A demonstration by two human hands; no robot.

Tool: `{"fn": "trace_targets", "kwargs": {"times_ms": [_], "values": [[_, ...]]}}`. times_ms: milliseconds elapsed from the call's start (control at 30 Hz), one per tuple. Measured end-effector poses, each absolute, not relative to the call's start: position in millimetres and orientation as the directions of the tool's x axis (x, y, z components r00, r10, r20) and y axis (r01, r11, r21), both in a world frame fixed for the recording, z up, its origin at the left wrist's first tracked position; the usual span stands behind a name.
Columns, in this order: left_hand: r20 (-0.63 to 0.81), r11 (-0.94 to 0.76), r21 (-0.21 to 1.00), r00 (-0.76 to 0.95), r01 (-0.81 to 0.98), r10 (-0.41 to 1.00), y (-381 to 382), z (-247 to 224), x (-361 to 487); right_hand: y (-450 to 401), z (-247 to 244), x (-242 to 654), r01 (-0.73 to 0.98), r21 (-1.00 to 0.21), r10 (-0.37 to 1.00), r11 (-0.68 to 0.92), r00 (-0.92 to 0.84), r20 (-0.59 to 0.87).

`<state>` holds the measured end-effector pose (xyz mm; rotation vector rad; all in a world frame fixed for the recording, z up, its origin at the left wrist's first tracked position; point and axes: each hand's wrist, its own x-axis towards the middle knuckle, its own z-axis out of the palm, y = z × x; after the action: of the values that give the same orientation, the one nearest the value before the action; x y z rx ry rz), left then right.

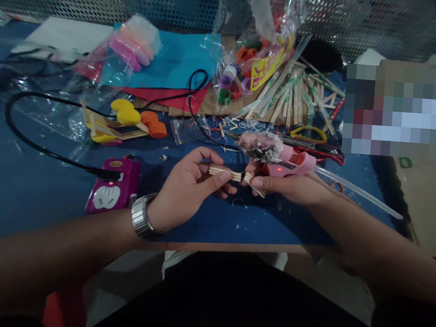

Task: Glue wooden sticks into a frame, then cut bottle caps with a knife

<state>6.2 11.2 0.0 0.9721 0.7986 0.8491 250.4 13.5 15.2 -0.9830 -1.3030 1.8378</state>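
Between both hands is a small piece made of short wooden sticks [235, 175], with a dark joint at its middle. My left hand [190, 186] pinches the left bundle of sticks between thumb and fingers. The angled right bundle [256, 187] is pinched by my right hand [281, 184]. Just beyond my right hand lies a pink hot glue gun [296, 164] with a small red light and a long clear glue stick [361, 193] out of its back. Parts of my fingers are hidden behind the sticks.
A purple power socket [126, 187] with a black cable stands left. Beyond it lies a stick model [108, 126] with yellow and orange pieces. Bundled sticks [291, 99], a bag of bottle caps [242, 75] and a box cutter [316, 146] lie at the back. Cardboard [424, 198] is on the right.
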Motion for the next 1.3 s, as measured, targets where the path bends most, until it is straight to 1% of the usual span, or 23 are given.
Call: {"fn": "trace_targets", "kwargs": {"times_ms": [167, 367, 467, 667, 900, 1100, 1300], "values": [[-0.204, 0.346, 0.908, 0.473, -0.235, 0.857, 10.7, 2.7, 6.3, 12.5, 15.1, 251.6, -0.025, -0.980, 0.829, -0.199, -0.537, -0.155], [-0.195, 0.328, 0.922, 0.487, -0.205, 0.851, 9.7, 6.0, 5.0, 13.6, 14.6, 253.3, 0.056, -0.992, 0.847, -0.112, -0.517, -0.125], [-0.183, 0.304, 0.935, 0.486, -0.184, 0.855, 8.9, 6.7, 4.3, 14.0, 16.7, 253.0, 0.066, -0.995, 0.861, -0.070, -0.499, -0.093], [-0.160, 0.256, 0.956, 0.483, -0.141, 0.861, 8.1, 10.8, 4.0, 13.6, 18.6, 252.6, 0.056, -0.995, 0.867, -0.080, -0.488, -0.097], [-0.127, 0.195, 0.976, 0.464, -0.101, 0.877, 5.2, 16.3, 4.0, 13.0, 18.6, 254.0, 0.096, -0.994, 0.873, -0.053, -0.479, -0.093], [-0.088, 0.152, 0.984, 0.484, -0.095, 0.871, 2.1, 16.1, 1.7, 13.2, 14.2, 254.7, 0.055, -0.998, 0.863, -0.022, -0.503, -0.047], [-0.027, 0.084, 0.992, 0.497, -0.093, 0.867, 0.9, 19.6, 1.0, 14.5, 13.7, 257.9, 0.116, -0.993, 0.842, 0.011, -0.537, -0.053]]}}
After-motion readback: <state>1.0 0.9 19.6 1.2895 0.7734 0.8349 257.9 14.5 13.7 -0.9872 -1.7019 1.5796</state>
